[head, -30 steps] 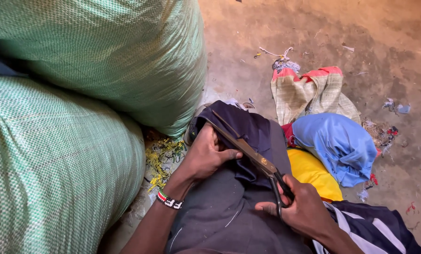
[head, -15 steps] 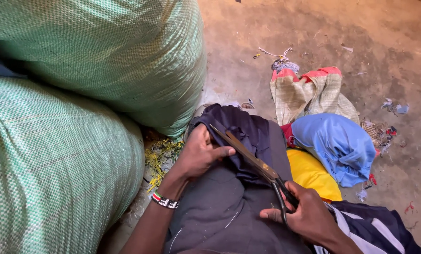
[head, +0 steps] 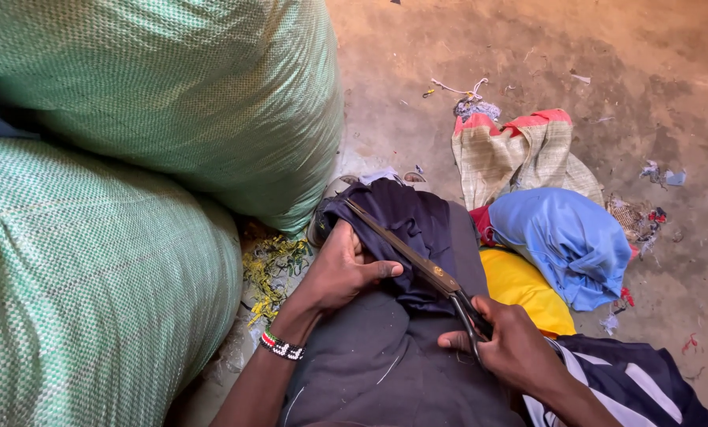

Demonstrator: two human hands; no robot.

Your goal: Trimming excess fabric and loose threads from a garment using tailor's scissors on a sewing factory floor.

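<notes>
Two hands: left hand (head: 344,271) pins navy cloth (head: 417,225), right hand (head: 512,344) works scissors (head: 417,257).

Sacks (head: 132,198): left of lap, one stacked on the other.
Cloth (head: 413,225): on lap, under left hand (head: 342,273).
Scissors (head: 417,261): across cloth, in right hand (head: 516,348).
Rag pile (head: 555,237): right, on floor (head: 607,55).
</notes>
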